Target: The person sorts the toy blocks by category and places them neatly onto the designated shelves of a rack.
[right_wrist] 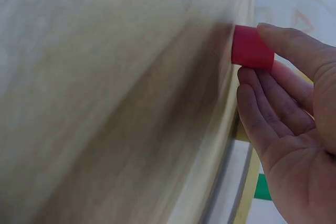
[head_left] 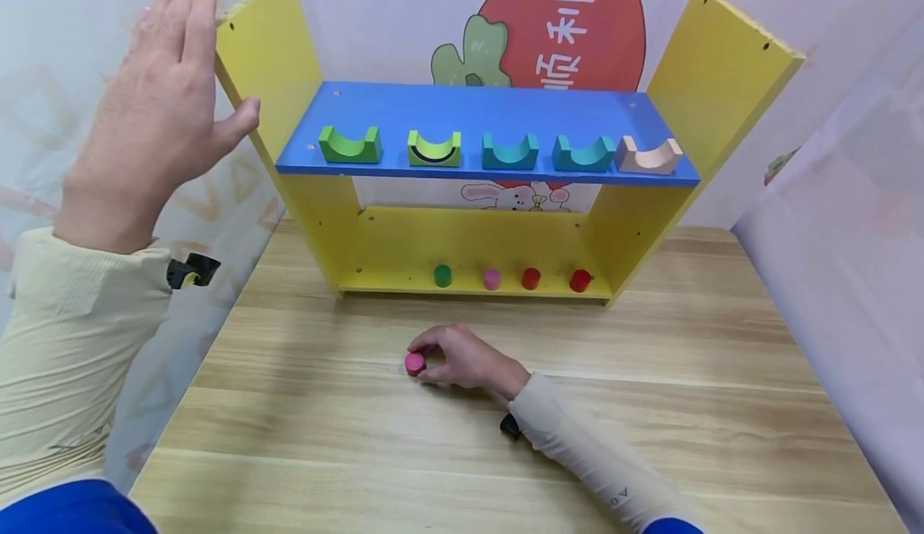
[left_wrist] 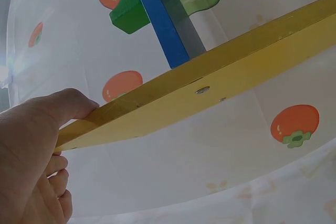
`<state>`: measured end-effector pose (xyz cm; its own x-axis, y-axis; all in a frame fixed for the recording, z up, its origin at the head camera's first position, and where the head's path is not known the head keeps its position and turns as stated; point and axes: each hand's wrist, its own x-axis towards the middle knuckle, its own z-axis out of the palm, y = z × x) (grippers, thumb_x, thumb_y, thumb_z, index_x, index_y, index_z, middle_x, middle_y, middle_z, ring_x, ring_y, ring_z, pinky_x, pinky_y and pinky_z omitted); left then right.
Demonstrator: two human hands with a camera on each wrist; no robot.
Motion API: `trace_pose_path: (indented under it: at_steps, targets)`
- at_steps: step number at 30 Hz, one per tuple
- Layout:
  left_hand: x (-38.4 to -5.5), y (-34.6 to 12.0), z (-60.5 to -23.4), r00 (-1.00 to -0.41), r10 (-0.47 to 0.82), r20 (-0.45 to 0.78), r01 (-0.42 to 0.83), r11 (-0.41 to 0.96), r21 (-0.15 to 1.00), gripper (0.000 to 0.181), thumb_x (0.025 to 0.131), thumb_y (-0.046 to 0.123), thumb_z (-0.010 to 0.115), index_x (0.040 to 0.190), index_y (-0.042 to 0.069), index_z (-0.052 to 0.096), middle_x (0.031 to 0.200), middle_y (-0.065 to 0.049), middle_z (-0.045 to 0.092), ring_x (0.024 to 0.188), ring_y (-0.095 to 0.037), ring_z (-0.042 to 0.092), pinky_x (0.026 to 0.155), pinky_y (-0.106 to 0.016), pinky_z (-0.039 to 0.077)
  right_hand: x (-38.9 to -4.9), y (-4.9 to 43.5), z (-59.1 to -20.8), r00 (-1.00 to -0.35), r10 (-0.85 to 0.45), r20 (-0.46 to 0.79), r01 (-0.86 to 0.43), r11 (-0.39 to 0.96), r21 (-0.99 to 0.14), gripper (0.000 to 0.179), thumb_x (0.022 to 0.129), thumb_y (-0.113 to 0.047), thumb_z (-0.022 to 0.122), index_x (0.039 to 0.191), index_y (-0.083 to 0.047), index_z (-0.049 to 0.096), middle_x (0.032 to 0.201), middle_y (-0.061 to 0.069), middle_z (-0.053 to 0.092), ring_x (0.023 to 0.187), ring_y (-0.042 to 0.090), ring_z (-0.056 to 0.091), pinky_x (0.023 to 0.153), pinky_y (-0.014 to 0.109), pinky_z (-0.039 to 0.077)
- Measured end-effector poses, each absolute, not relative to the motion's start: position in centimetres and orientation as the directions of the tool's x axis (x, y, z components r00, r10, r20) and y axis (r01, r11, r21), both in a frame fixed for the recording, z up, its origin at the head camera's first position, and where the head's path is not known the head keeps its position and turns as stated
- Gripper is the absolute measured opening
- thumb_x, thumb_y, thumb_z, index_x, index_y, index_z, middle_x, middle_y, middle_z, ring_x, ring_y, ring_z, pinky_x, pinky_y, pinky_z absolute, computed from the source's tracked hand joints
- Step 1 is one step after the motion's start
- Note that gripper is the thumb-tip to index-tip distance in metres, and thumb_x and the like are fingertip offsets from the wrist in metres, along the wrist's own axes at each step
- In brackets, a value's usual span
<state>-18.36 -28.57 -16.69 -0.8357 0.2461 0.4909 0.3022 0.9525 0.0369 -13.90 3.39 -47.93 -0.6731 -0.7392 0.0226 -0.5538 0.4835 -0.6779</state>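
Observation:
On the wooden table, my right hand pinches a small pink cylinder block between thumb and fingers. The right wrist view shows the same pink block close against the tabletop. My left hand is raised at the left side of a yellow and blue toy shelf, its fingers straight. In the left wrist view the thumb of that hand touches the edge of the yellow side panel. The other fingers lie along the panel's outer side, partly hidden.
Along the blue shelf stand several U-shaped blocks: a green one, a lime one, teal ones and a beige one. A green cylinder, a pink cylinder and red cylinders stand on the lower yellow board.

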Motion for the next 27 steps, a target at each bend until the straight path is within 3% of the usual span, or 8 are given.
trace_pose_path:
  at_steps: [8,16,27]
  targets:
    - [-18.2,-28.4,-16.8,-0.809,0.268,0.523,0.343,0.938,0.05,0.091,0.1,0.02,0.063,0.168,-0.002,0.006,0.179,-0.016,0.002,0.168,-0.031,0.0,0.136,-0.052,0.004,-14.0,2.8,-47.8,-0.667,-0.745,0.022,-0.554,0.476,-0.683,0.027,0.091,-0.016,0.084,0.117,-0.012,0.078,0.111,-0.002,0.078,0.102,0.009,0.07,0.098,0.026,0.059]
    - [-18.1,-28.3,-16.7,-0.795,0.273,0.541,0.355,0.934,0.049,0.09,0.099,0.018,0.065,0.167,-0.003,0.009,0.178,-0.018,0.007,0.168,-0.033,0.004,0.136,-0.051,0.006,-15.1,2.4,-46.0,-0.678,-0.735,-0.001,-0.524,0.485,-0.7,0.03,0.092,-0.015,0.083,0.121,-0.012,0.077,0.114,-0.002,0.079,0.105,0.006,0.072,0.098,0.024,0.06]
    - [-18.3,-28.6,-16.9,-0.806,0.264,0.529,0.344,0.937,0.057,0.092,0.1,0.02,0.063,0.168,-0.002,0.006,0.179,-0.015,0.003,0.168,-0.031,0.001,0.136,-0.052,0.004,-17.5,0.7,-43.8,-0.773,-0.634,0.029,-0.403,0.455,-0.794,0.032,0.091,-0.013,0.083,0.122,-0.01,0.076,0.118,0.003,0.079,0.11,0.017,0.074,0.101,0.036,0.061]
